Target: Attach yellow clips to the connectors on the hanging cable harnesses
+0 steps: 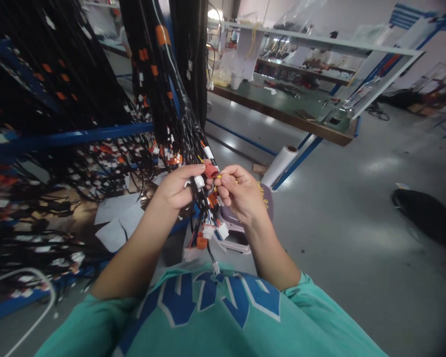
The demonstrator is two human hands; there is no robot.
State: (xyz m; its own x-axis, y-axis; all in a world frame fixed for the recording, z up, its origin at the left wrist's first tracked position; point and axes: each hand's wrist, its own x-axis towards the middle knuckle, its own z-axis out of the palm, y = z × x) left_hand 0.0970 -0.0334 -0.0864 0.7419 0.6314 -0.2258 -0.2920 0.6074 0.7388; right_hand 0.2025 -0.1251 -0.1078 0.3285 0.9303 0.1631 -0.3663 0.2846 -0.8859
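In front of my chest hangs a bundle of black wiring harness (188,116) with white and orange connectors at its lower end. My left hand (178,187) grips a red connector (210,170) between thumb and fingers, among the harness leads. Just to its right, the closed fingertips of my right hand (241,191) pinch a small yellow piece (219,176) at the connector's edge; whether it is a wire end or a plug is too small to tell. Below both hands dangle a white connector (222,231) and an orange connector (201,242).
Many more harnesses (59,74) hang on a blue rack (107,133) at left. A green-topped workbench (282,101) with tools stands ahead right. A white film roll (280,166) leans by its leg. Close below my hands is a purple stool (238,218). A black object (423,213) lies on the floor.
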